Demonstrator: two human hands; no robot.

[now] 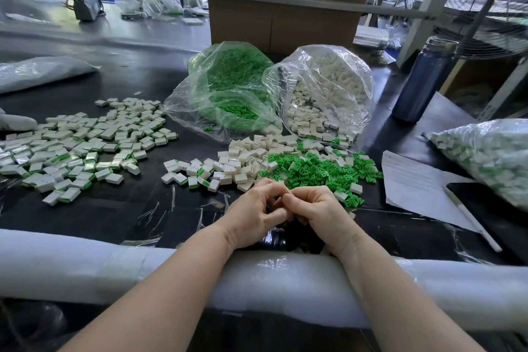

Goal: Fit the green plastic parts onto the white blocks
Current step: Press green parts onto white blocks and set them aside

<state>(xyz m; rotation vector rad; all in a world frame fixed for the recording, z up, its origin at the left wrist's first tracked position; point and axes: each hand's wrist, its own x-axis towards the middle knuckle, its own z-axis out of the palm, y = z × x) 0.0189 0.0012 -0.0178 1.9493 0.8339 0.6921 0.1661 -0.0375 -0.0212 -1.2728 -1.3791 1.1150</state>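
My left hand (pixel 254 213) and my right hand (pixel 313 208) meet at the table's near edge, fingers curled tight against each other. Whatever they hold is hidden between the fingers. Just beyond them lies a heap of loose green plastic parts (pixel 323 170) and, left of it, a heap of bare white blocks (pixel 243 161). Farther left spreads a wide scatter of white blocks with green parts fitted (pixel 83 148). At the back stand an open clear bag of green parts (pixel 228 86) and an open clear bag of white blocks (pixel 323 91).
A white foam roll (pixel 85 263) pads the near table edge under my forearms. A sheet of paper (pixel 414 183) with a pen (pixel 471 218) lies at right, beside a filled bag (pixel 491 154). A blue bottle (pixel 423 80) and a cardboard box (pixel 283 23) stand behind.
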